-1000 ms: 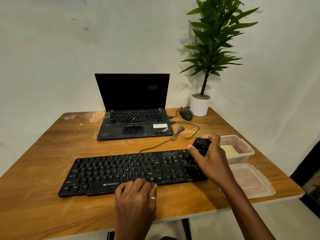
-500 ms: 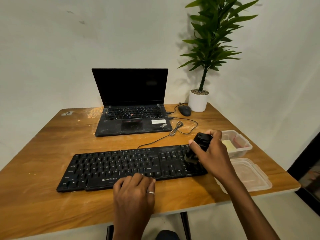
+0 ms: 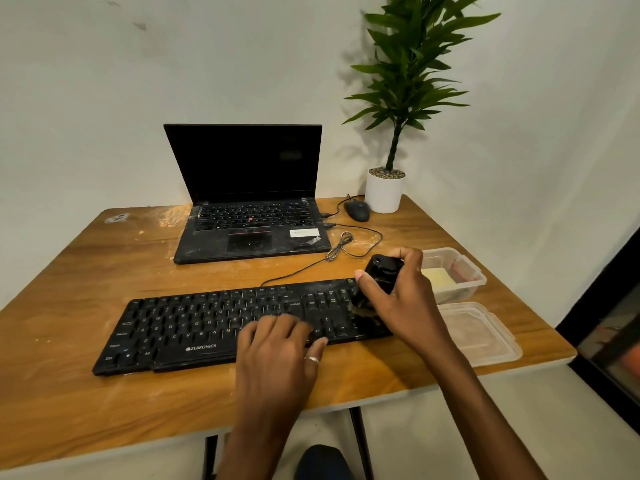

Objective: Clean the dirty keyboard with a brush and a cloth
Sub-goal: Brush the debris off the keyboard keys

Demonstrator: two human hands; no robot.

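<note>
While we looked down over the wooden counter [image 3: 86, 271], its grain scuffed and dusted with pale specks, the long black keyboard [image 3: 214, 323] lay flat along the near edge, its matte keys filmed with whitish dust. Our right grip [image 3: 405, 303] was curled round a squat black brush [image 3: 381, 277] with a rounded, glossy plastic body, thumb on its near side and fingers wrapped over the top; the brush's lower end met the keys at the keyboard's right-hand end. Our left grip [image 3: 277, 344] held nothing: its fingers lay relaxed and slightly bent on the keys near the middle of the front rows, a thin metal ring [image 3: 311, 359] on one finger.

Just right of the brush stood a clear, rounded-rectangular plastic tub [image 3: 464, 271] with a pale yellow block [image 3: 438, 277] inside (cloth or sponge, we could not tell). Its translucent lid [image 3: 481, 334] lay flat nearer the front corner. Behind the keyboard sat an open black laptop [image 3: 249, 233], its deck smeared with dust, a thin cable [image 3: 343, 245] looped beside it. An oval black mouse [image 3: 356, 211] lay just beside a smooth white cylindrical pot [image 3: 384, 194] holding a leafy plant.
</note>
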